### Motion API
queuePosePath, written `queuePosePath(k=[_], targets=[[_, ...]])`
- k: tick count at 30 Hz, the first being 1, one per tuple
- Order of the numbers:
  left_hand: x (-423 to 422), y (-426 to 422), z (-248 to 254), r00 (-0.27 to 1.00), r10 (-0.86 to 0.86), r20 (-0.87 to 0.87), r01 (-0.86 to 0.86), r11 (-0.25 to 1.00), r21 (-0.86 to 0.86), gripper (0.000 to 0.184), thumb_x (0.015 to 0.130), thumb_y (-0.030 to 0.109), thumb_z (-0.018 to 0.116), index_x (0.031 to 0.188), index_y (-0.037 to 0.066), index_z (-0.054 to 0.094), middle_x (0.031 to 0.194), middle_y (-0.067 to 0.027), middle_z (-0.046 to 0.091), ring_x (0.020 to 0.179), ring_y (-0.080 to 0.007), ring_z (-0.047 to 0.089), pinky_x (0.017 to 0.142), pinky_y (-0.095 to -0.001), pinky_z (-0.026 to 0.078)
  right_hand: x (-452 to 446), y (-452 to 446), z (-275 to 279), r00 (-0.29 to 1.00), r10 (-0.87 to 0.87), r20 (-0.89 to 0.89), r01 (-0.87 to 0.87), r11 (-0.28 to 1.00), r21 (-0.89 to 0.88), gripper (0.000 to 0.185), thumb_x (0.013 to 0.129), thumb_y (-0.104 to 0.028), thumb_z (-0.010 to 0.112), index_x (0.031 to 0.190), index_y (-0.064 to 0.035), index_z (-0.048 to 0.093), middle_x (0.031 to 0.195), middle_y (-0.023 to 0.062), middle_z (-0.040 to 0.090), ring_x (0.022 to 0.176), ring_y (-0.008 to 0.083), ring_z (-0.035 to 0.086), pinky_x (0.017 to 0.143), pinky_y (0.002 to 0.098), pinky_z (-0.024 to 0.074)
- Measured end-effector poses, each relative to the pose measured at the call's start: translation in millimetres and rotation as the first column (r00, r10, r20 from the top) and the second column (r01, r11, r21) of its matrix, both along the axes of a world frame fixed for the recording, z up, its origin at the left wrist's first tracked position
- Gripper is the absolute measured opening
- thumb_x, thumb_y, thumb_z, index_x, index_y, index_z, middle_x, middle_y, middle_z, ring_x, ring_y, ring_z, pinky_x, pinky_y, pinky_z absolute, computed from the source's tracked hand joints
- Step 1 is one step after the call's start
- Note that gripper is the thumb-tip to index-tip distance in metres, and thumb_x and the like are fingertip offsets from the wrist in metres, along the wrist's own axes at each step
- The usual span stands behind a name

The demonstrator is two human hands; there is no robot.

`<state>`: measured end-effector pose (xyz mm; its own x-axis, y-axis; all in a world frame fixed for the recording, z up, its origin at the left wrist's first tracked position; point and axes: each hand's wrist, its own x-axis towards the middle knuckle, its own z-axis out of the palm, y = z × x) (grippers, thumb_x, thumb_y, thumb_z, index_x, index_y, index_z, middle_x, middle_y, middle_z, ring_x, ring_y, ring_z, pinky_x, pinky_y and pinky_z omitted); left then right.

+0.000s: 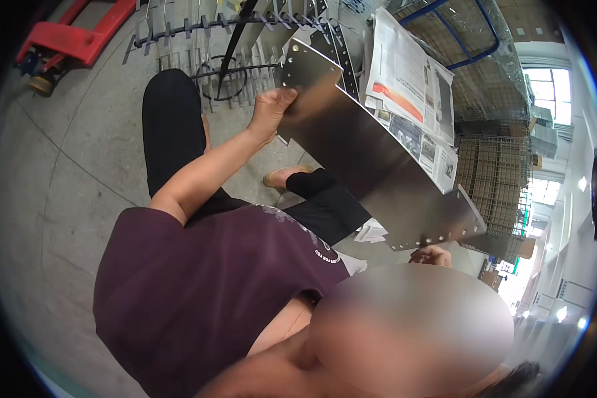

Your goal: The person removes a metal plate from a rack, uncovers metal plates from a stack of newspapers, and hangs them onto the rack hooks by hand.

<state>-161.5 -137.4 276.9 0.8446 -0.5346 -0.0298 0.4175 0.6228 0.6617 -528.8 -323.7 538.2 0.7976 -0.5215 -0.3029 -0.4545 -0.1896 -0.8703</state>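
A dark, shiny bent metal plate (pixel 378 159) with holes near its ends hangs at an angle above my lap. My left hand (pixel 275 109) pinches its near-left edge close to the upper corner. At the plate's lower-right end, my right hand (pixel 433 255) has its curled fingers against the edge; part of this hand is hidden by a blurred area. Sheets of newspaper (pixel 404 86) lie in a stack just behind the plate.
A rack (pixel 225 69) with metal rods and hanging parts stands at the top. A red pallet jack (pixel 79 40) is at upper left on the grey floor (pixel 66 199). Wire cages (pixel 491 179) and a blue metal frame (pixel 494 40) stand at the right. My knees are below the rack.
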Motion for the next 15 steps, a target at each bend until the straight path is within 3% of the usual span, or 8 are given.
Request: queuePosePath(k=[3,4,5,7,9,11,13,15], targets=[[-0.2,0.9,-29.4,0.99,-0.004,-0.14,0.014,0.997,0.077,0.044,0.087,0.044,0.069,0.095,0.001,0.065,0.085,-0.0032,0.066,0.072,-0.0092,0.063,0.061,-0.024,0.054,21.9,8.8,-22.8,0.987,-0.004,0.16,0.034,0.981,-0.188,0.021,0.082,-0.018,0.059,0.078,0.0014,0.054,0.068,0.0075,0.055,0.06,0.0137,0.053,0.057,0.0231,0.0426],[0.3,1.6,-45.6,0.987,0.018,-0.159,0.005,0.99,0.144,0.052,0.086,0.051,0.067,0.098,0.0,0.064,0.086,-0.0034,0.065,0.071,-0.0104,0.063,0.06,-0.0259,0.054,27.9,13.6,-31.9,0.986,-0.026,0.164,0.054,0.985,-0.167,0.01,0.068,-0.004,0.055,0.076,-0.0034,0.049,0.073,0.0019,0.048,0.067,0.0107,0.047,0.061,0.0216,0.0381],[1.1,4.2,-68.6,0.978,0.0,-0.208,0.04,0.982,0.187,0.055,0.085,0.053,0.067,0.099,0.0,0.064,0.086,-0.0036,0.065,0.071,-0.0108,0.064,0.06,-0.0258,0.054,30.6,12.5,-41.7,0.988,-0.015,0.156,0.047,0.978,-0.204,0.03,0.068,-0.016,0.075,0.074,-0.0056,0.048,0.073,-0.0003,0.048,0.069,0.0091,0.047,0.063,0.0214,0.0375],[3.0,10.8,-109.5,0.952,-0.029,-0.306,0.115,0.957,0.267,0.06,0.083,0.058,0.066,0.1,0.001,0.064,0.086,-0.004,0.065,0.071,-0.0116,0.064,0.061,-0.0256,0.054,33.4,6.3,-74.1,0.975,-0.054,0.214,0.115,0.952,-0.284,0.035,0.066,-0.017,0.079,0.085,-0.0037,0.052,0.081,0.0005,0.05,0.074,0.0098,0.048,0.067,0.0224,0.0395],[2.3,15.6,-124.4,0.947,0.004,-0.321,0.103,0.944,0.314,0.077,0.078,0.068,0.064,0.11,-0.001,0.061,0.098,-0.0072,0.064,0.085,-0.0155,0.064,0.073,-0.029,0.053,65.8,33.5,-82.1,0.958,-0.077,0.276,0.168,0.932,-0.322,0.045,0.066,-0.016,0.08,0.101,-0.0032,0.054,0.09,0.0012,0.05,0.08,0.0106,0.05,0.071,0.0239,0.0419],[5.7,18.8,-153.5,0.934,0.049,-0.354,0.091,0.926,0.367,0.082,0.076,0.07,0.064,0.117,-0.002,0.058,0.106,-0.0087,0.063,0.095,-0.0174,0.063,0.081,-0.0322,0.051,74.6,35.2,-96.7,0.964,-0.026,0.264,0.091,0.967,-0.237,0.056,0.067,-0.014,0.08,0.115,-0.0033,0.052,0.097,0.0024,0.052,0.081,0.0107,0.053,0.07,0.0243,0.0438],[7.9,19.3,-176.7,0.918,0.022,-0.396,0.138,0.918,0.371,0.089,0.075,0.073,0.062,0.126,0.0,0.054,0.12,-0.0098,0.059,0.11,-0.0207,0.058,0.09,-0.0368,0.048,77.1,31.7,-123.4,0.956,-0.164,0.242,0.204,0.967,-0.151,0.056,0.072,-0.017,0.078,0.118,-0.0032,0.05,0.094,0.0013,0.05,0.083,0.0092,0.049,0.074,0.0239,0.0427],[8.7,19.5,-189.8,0.902,0.059,-0.428,0.137,0.901,0.412,0.089,0.076,0.073,0.061,0.128,0.001,0.053,0.123,-0.0096,0.058,0.113,-0.0216,0.057,0.091,-0.0373,0.047,85.0,29.6,-133.8,0.945,-0.158,0.286,0.264,0.884,-0.385,0.057,0.075,-0.018,0.078,0.121,-0.0015,0.05,0.094,0.003,0.055,0.08,0.0093,0.053,0.067,0.0221,0.0434]])
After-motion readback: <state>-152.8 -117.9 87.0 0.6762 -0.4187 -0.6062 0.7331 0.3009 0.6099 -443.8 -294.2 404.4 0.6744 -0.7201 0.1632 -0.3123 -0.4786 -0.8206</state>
